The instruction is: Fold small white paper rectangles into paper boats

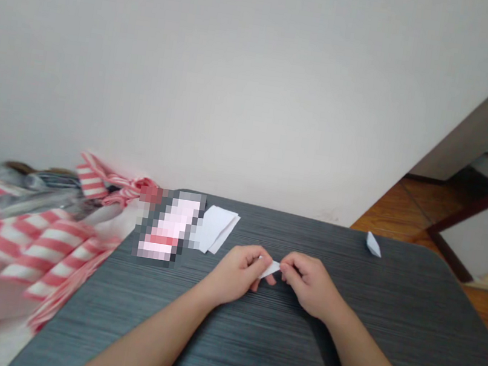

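A small folded piece of white paper (271, 268) is pinched between both my hands just above the dark grey table (247, 342). My left hand (239, 274) grips its left end with curled fingers. My right hand (306, 283) holds the right end, fingers also closed around it. Both forearms stretch forward from the bottom of the view and rest over the tabletop.
A few white paper sheets (217, 228) lie behind my left hand. A small folded white paper shape (373, 244) sits near the far right edge. Red-and-white striped cloth (23, 248) is piled at the left. A white wall stands behind; wooden floor shows at the right.
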`<action>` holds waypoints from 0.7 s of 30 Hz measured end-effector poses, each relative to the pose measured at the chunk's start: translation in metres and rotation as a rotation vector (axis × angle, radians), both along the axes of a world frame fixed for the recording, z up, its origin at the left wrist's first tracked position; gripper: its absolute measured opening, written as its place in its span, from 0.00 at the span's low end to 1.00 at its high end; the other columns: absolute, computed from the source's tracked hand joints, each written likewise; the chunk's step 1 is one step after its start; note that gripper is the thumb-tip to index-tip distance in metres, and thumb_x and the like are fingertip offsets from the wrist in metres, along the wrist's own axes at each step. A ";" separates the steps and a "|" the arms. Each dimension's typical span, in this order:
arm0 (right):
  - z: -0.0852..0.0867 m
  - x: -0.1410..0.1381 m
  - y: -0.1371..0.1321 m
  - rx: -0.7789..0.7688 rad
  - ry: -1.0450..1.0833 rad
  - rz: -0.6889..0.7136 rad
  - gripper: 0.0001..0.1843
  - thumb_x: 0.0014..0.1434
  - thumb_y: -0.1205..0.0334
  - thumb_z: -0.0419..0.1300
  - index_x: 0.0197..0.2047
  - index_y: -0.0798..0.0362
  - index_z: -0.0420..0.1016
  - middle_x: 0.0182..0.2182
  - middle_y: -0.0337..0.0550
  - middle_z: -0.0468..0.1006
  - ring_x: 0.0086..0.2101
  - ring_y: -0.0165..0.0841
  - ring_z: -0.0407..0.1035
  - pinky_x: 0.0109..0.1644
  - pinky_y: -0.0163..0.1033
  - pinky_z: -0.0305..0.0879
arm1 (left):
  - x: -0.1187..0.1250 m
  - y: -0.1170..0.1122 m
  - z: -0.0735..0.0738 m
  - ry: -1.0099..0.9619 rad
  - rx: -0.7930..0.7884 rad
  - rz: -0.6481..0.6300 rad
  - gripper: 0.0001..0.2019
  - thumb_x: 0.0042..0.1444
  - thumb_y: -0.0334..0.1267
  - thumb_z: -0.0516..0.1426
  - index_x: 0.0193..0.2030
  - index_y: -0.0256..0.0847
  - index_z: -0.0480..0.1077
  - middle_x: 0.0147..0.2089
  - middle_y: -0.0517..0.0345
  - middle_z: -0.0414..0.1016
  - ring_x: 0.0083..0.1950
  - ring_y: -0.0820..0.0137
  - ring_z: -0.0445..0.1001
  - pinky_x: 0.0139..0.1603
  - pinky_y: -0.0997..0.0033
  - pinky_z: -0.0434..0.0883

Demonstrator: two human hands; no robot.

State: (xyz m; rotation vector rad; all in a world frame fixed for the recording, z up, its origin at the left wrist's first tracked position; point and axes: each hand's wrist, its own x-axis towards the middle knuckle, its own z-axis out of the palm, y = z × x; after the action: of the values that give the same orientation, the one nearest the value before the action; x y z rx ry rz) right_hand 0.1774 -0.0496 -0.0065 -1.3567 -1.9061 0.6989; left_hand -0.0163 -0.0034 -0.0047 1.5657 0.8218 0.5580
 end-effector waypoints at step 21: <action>-0.006 0.001 0.001 0.126 0.072 -0.009 0.08 0.65 0.64 0.56 0.36 0.50 0.75 0.32 0.43 0.78 0.34 0.34 0.72 0.41 0.39 0.66 | 0.000 0.000 0.000 -0.034 -0.006 -0.090 0.13 0.60 0.44 0.56 0.40 0.36 0.74 0.32 0.58 0.74 0.27 0.76 0.67 0.29 0.77 0.66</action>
State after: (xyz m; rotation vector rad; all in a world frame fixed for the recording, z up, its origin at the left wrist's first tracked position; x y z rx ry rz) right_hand 0.1789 -0.0483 -0.0125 -1.2447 -1.8538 0.6052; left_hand -0.0164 -0.0032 -0.0051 1.5753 0.7228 0.5155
